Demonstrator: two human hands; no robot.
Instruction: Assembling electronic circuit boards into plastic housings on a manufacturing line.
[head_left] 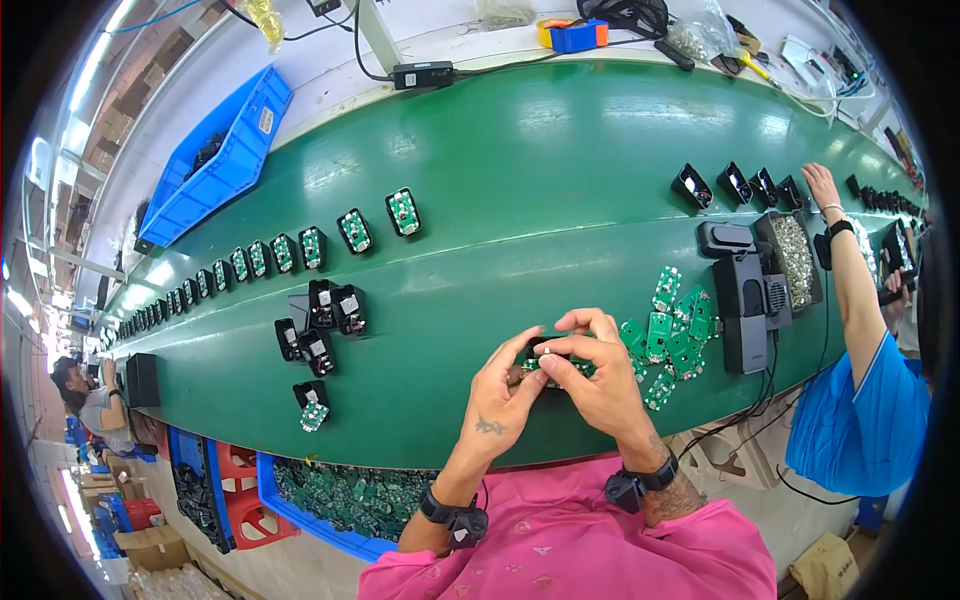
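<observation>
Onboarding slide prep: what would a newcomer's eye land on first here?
The wide green conveyor belt fills the frame. At the near edge, the left hand and right hand together hold a small black housing with a green circuit board. A row of board-filled housings runs off to the left.

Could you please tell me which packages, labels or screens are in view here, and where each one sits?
Clear plastic bag of small metal parts: far side, beyond the green conveyor belt.
Small pale label: on the long blue plastic bin's outer wall, upper left.
Brown cardboard boxes: floor, lower left.
No screens visible.
</observation>
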